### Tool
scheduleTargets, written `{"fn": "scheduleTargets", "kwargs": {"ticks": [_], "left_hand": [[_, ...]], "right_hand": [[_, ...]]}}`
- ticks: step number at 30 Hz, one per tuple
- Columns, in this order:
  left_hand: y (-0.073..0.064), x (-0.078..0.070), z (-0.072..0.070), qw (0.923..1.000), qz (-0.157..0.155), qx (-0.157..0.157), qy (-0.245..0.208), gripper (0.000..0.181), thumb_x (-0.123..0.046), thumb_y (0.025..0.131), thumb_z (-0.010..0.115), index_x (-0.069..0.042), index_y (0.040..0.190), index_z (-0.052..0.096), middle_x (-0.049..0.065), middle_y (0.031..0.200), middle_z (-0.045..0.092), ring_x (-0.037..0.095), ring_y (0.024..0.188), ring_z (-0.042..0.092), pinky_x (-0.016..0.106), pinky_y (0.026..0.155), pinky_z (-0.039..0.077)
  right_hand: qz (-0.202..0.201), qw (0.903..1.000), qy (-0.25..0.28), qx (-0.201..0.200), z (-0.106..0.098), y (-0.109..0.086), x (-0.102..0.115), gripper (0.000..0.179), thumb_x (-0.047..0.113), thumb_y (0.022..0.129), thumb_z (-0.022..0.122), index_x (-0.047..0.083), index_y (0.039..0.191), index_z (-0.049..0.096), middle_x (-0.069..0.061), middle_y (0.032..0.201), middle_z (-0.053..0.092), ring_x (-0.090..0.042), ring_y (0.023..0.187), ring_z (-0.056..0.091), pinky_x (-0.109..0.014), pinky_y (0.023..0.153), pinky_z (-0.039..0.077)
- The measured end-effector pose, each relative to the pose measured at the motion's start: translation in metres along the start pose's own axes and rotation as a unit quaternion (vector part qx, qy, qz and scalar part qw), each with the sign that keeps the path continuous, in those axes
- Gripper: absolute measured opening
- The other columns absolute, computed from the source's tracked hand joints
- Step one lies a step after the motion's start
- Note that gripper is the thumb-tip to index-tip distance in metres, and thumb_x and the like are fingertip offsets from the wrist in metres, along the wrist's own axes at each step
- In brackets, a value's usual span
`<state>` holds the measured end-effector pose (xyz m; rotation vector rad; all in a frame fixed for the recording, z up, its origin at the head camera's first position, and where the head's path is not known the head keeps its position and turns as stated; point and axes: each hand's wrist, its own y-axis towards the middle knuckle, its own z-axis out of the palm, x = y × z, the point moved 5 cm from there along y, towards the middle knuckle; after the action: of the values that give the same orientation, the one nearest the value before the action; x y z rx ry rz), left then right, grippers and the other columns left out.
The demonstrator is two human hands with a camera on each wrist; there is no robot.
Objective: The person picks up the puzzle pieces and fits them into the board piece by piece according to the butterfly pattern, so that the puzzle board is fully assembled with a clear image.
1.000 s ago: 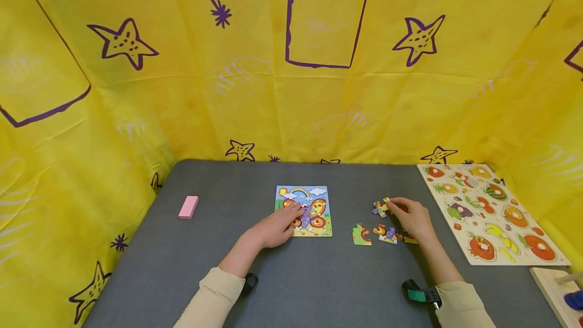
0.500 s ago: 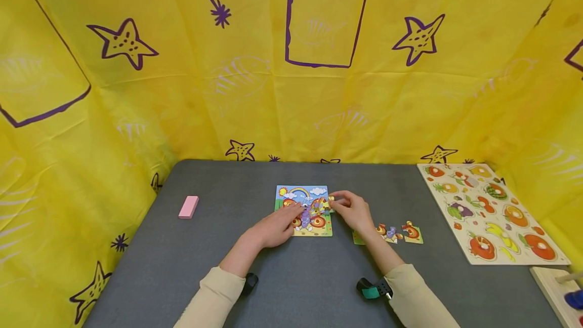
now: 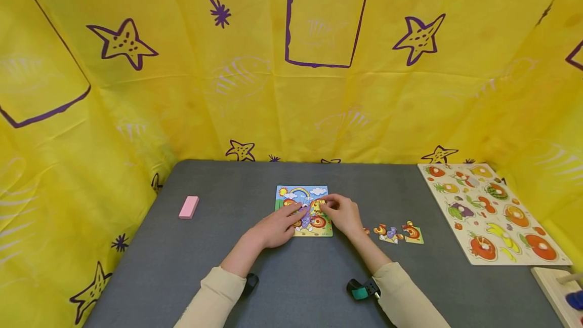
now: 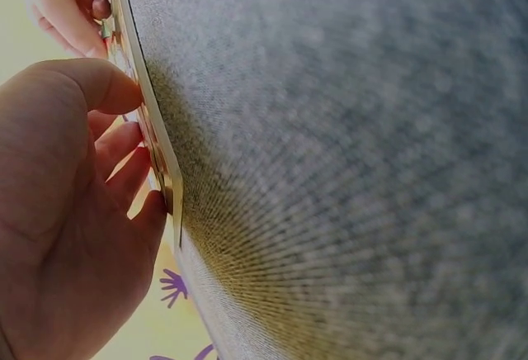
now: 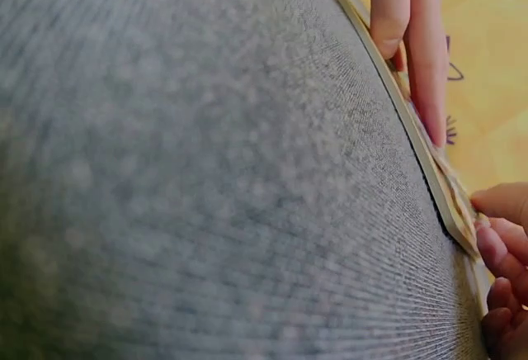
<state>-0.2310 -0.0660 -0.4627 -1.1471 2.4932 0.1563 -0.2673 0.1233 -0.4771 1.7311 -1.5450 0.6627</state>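
A square butterfly jigsaw puzzle board (image 3: 324, 233) lies on the dark grey table. My left hand (image 3: 273, 228) rests on its left part, fingers stretched over the picture; the left wrist view shows the fingertips and thumb (image 4: 115, 87) on the board's surface. At the board's right side, my right hand (image 3: 344, 215) pinches a yellow jigsaw piece (image 3: 318, 206) between thumb and forefinger, over the upper right wing. Its fingers partly hide the piece. The right wrist view has the right fingertips (image 5: 491, 244) right at the board's corner.
Loose jigsaw pieces lie right of the board, among them a butterfly-body piece (image 3: 389, 234) and a red-and-yellow one (image 3: 413, 233). A fruit puzzle board (image 3: 464, 227) sits at the right. A pink block (image 3: 189, 207) lies left. A wooden toy (image 3: 548, 287) stands at the lower right edge.
My right hand has carried the yellow jigsaw piece left from beside the loose pieces onto the board's upper right. My left hand has stayed on the board.
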Motion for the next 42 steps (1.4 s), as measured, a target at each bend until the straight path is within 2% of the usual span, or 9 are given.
{"fn": "scheduleTargets", "kwargs": {"ticks": [6, 24, 32, 35, 38, 42], "left_hand": [[-0.0001, -0.0006, -0.0004, 1.0000, 0.000, 0.002, 0.004, 0.051, -0.012, 0.099, 0.047, -0.010, 0.150, 0.040, 0.015, 0.155, 0.033, 0.032, 0.141, 0.031, 0.046, 0.111, 0.030], [0.0022, 0.0012, 0.0014, 1.0000, -0.003, 0.003, 0.005, 0.052, -0.011, 0.099, 0.047, -0.011, 0.150, 0.040, 0.014, 0.155, 0.033, 0.032, 0.141, 0.030, 0.047, 0.112, 0.029], [0.0013, 0.0002, -0.0013, 1.0000, 0.002, 0.000, 0.007, 0.052, -0.011, 0.099, 0.047, -0.010, 0.150, 0.041, 0.015, 0.154, 0.034, 0.032, 0.141, 0.032, 0.047, 0.111, 0.030], [0.0013, -0.0003, -0.0021, 0.9999, 0.002, -0.002, 0.013, 0.052, -0.011, 0.098, 0.048, -0.010, 0.149, 0.041, 0.015, 0.153, 0.035, 0.032, 0.140, 0.033, 0.046, 0.111, 0.030], [0.0014, -0.0007, -0.0021, 0.9999, 0.003, 0.000, 0.016, 0.052, -0.011, 0.098, 0.048, -0.010, 0.149, 0.041, 0.015, 0.153, 0.035, 0.031, 0.140, 0.033, 0.046, 0.111, 0.030], [0.0004, -0.0015, -0.0015, 0.9998, 0.008, -0.003, 0.020, 0.051, -0.011, 0.098, 0.047, -0.009, 0.149, 0.042, 0.015, 0.152, 0.036, 0.032, 0.139, 0.034, 0.048, 0.110, 0.031]], "right_hand": [[-0.017, 0.9998, -0.013, -0.002, 0.0015, 0.0006, -0.0005, 0.019, 0.017, 0.082, 0.077, 0.008, 0.098, 0.076, 0.005, 0.072, 0.061, -0.011, 0.066, 0.051, -0.030, 0.065, 0.041], [-0.018, 0.9997, -0.006, -0.018, 0.0000, -0.0006, -0.0016, 0.018, 0.016, 0.079, 0.082, 0.007, 0.093, 0.074, 0.004, 0.072, 0.060, -0.011, 0.062, 0.049, -0.028, 0.060, 0.038], [-0.060, 0.9972, -0.041, -0.021, 0.0017, 0.0004, 0.0018, 0.014, 0.013, 0.080, 0.080, 0.006, 0.089, 0.071, 0.001, 0.071, 0.054, -0.015, 0.066, 0.047, -0.032, 0.064, 0.037], [-0.079, 0.9957, -0.048, -0.011, 0.0013, 0.0006, 0.0029, 0.011, 0.012, 0.082, 0.079, 0.006, 0.086, 0.071, 0.000, 0.071, 0.052, -0.016, 0.067, 0.046, -0.032, 0.064, 0.037], [-0.078, 0.9960, -0.042, 0.012, -0.0004, 0.0002, 0.0013, 0.008, 0.012, 0.084, 0.077, 0.008, 0.086, 0.072, -0.001, 0.075, 0.054, -0.015, 0.067, 0.046, -0.031, 0.062, 0.037], [-0.044, 0.9971, -0.026, 0.056, -0.0035, -0.0015, -0.0043, 0.011, 0.016, 0.083, 0.079, 0.009, 0.091, 0.074, -0.004, 0.083, 0.055, -0.015, 0.069, 0.044, -0.030, 0.063, 0.037]]}}
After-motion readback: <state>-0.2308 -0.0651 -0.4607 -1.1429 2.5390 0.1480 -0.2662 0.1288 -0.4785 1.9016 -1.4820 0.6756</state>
